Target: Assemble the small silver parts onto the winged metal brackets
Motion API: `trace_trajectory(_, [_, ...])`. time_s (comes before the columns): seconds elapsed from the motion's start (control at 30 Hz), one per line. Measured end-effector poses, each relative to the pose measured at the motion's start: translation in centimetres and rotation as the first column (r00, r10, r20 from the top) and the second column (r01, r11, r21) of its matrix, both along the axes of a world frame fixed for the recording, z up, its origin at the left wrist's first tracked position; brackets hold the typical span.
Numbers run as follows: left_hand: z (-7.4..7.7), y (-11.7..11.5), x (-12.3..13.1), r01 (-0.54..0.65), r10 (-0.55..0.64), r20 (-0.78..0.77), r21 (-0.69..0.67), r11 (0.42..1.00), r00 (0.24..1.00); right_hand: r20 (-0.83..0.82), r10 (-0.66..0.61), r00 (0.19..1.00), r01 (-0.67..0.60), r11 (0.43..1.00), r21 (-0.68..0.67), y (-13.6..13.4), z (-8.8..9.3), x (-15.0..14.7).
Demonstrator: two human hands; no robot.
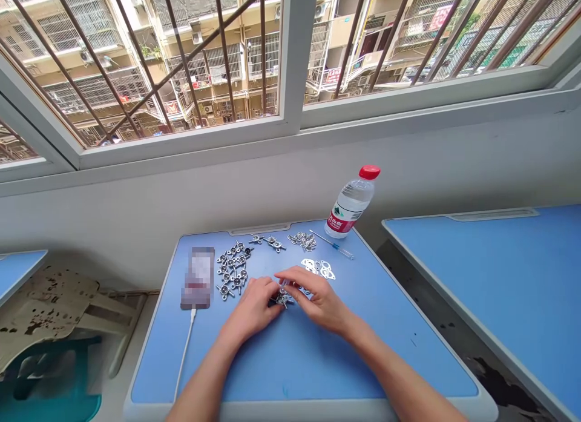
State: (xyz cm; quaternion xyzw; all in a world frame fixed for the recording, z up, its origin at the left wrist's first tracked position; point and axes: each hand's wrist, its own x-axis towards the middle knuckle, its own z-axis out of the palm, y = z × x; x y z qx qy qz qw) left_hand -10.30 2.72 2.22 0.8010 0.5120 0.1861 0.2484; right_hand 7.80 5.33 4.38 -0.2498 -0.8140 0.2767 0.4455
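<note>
Both my hands are close together at the middle of a blue desk (281, 361). My left hand (252, 310) and my right hand (318, 298) pinch a small metal fitting (284, 298), which my fingers partly hide. Its exact shape cannot be made out. A heap of assembled metal fittings (232, 267) lies left of my left hand. Flat, pierced metal plates (320, 269) lie just beyond my right fingers. Further back are a few more metal parts (303, 241) and two assembled fittings (272, 243). A small screwdriver with a blue handle (331, 244) lies near the far edge.
A water bottle with a red cap (351, 201) stands at the desk's far edge. A phone with a blurred screen (198, 276) lies at the left, its white cable (185, 355) running toward me. Other blue desks (476, 276) stand at both sides, below a barred window (281, 59).
</note>
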Motion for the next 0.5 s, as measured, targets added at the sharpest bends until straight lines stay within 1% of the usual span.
trace_trajectory(0.1, [0.01, 0.01, 0.02, 0.005, -0.005, -0.002, 0.004, 1.0, 1.0, 0.002, -0.005, 1.0, 0.005, 1.0, 0.006, 0.04, -0.36, -0.13])
trace_trajectory(0.23, [-0.05, 0.0, -0.03, 0.008, -0.008, 0.016, 0.008, 1.0, 1.0, -0.02, 0.041, 0.999, -0.04, 0.999, 0.027, 0.09, -0.71, -0.32])
trace_trajectory(0.5, [-0.72, 0.04, -0.17, -0.002, 0.001, 0.026, 0.009, 1.0, 1.0, 0.004, 0.068, 0.998, -0.068, 0.994, 0.087, 0.13, -0.5, -0.25])
